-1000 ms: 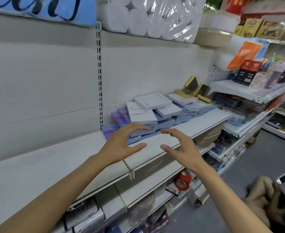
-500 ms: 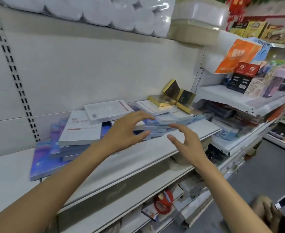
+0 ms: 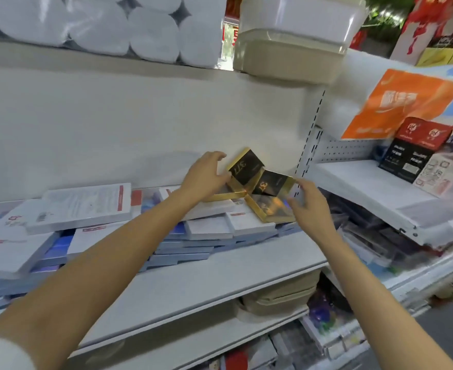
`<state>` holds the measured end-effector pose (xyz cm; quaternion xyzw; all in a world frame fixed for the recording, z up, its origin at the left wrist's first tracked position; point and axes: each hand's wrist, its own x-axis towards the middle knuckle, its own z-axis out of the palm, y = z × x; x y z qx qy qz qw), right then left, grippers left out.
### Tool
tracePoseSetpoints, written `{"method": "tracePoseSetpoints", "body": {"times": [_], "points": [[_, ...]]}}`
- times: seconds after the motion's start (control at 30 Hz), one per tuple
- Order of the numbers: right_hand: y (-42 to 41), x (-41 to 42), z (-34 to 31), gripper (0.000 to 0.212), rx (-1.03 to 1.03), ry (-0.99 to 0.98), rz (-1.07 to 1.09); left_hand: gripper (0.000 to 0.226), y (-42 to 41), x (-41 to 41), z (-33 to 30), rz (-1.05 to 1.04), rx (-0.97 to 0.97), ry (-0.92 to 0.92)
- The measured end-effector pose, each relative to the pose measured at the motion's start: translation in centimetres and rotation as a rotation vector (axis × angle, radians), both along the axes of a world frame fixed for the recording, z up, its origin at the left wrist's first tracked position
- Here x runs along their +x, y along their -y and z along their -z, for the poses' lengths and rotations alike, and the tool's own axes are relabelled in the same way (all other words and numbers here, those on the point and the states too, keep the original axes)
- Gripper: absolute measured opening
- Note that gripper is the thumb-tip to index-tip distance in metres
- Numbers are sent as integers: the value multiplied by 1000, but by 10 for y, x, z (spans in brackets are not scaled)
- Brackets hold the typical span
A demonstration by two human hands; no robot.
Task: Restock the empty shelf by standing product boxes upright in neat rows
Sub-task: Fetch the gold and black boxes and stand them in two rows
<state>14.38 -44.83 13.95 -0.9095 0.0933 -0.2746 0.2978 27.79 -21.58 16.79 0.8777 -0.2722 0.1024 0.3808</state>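
Observation:
Three black-and-gold boxes sit at the back right of the white shelf [image 3: 220, 284]. One gold box [image 3: 245, 166] leans on the back wall, a second [image 3: 273, 184] leans beside it, and a third [image 3: 270, 209] lies flat on the pile. My left hand [image 3: 206, 174] curls round the left edge of the leaning gold box. My right hand [image 3: 310, 202] reaches the right corner of the second box, fingers spread and touching it. Flat white boxes [image 3: 86, 206] and blue boxes [image 3: 182, 252] lie stacked in a loose pile along the shelf.
Wrapped toilet rolls [image 3: 140, 28] and a beige lidded bin [image 3: 294, 49] stand on the shelf above. To the right, a neighbouring shelf [image 3: 366, 190] holds a red-and-black box [image 3: 412, 150] and an orange bag [image 3: 396, 102]. A beige bin [image 3: 278, 295] sits below.
The view has swung right along the shelf. Both hands have moved from hovering over the white boxes to the gold boxes at the back, and the left hand has taken hold of one.

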Motion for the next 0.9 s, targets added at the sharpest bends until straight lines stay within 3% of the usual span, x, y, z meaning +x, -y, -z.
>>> {"method": "tracePoseSetpoints", "body": {"times": [0.27,0.47,0.57,0.7,0.9], "points": [[45,82,7,52,-143,-88,-87,64,68,31,26,-19,33,95],[55,107,25,42,-246,44,-52,74,92,38,37,-30,171,149],[55,109,29,37,-229,82,-25,65,103,43,33,22,224,194],[54,111,33,34,-147,83,-2,56,110,47,24,159,233,100],[52,109,24,26,-75,146,-94,35,98,49,16,157,158,127]]}}
